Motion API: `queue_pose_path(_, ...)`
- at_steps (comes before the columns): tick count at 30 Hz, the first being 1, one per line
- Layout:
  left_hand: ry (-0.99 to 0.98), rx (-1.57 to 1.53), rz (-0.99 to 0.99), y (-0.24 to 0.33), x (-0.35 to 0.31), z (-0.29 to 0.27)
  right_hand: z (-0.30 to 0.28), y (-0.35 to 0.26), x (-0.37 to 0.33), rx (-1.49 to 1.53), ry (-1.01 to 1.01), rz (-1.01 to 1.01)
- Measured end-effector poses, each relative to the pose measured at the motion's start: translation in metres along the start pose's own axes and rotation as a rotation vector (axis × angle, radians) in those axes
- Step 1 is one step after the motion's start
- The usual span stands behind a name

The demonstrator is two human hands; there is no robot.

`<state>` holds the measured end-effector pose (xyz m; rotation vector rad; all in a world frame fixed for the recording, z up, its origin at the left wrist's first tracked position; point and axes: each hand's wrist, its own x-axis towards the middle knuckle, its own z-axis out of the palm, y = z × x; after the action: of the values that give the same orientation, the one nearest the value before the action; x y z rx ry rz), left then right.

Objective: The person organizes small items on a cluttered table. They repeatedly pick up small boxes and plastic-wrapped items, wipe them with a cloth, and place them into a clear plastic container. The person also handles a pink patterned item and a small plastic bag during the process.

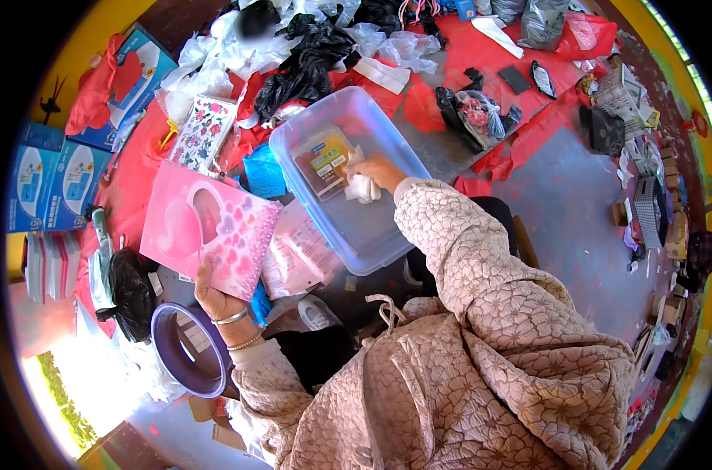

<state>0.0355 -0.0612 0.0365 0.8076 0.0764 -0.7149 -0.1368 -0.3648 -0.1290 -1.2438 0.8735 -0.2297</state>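
My left hand (219,295) grips the lower edge of a flat pink sheet-like piece printed with hearts (176,223); whether it is a bag or a box side I cannot tell. My right hand (381,172) reaches inside a clear plastic storage bin (415,160) with its fingers closed on a crumpled white cloth or tissue (362,188). Next to that cloth, a flat package with a yellow and green label (325,160) lies in the bin. A blue plastic bag (264,171) sits between the pink piece and the bin.
A flower-printed box (203,133) lies beyond the pink piece. Black plastic bags (309,66) and white plastic bags (223,51) heap at the back. Blue printed boxes (58,180) stand at the left. A purple basin (162,345) is beside my left wrist. A plastic-wrapped bundle (481,117) lies right.
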Motion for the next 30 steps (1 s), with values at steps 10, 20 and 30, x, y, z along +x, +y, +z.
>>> queue_pose_path(10,-0.052,0.052,-0.066,-0.005,0.007,-0.011,0.032,0.011,0.032,0.364,-0.053,0.265)
queue_pose_path(20,-0.049,0.075,-0.103,-0.028,0.012,-0.008,-0.01,0.035,0.045,0.255,-0.09,0.204)
queue_pose_path(30,-0.028,0.171,-0.133,-0.041,-0.005,0.015,-0.034,-0.083,-0.003,0.345,-0.161,-0.012)
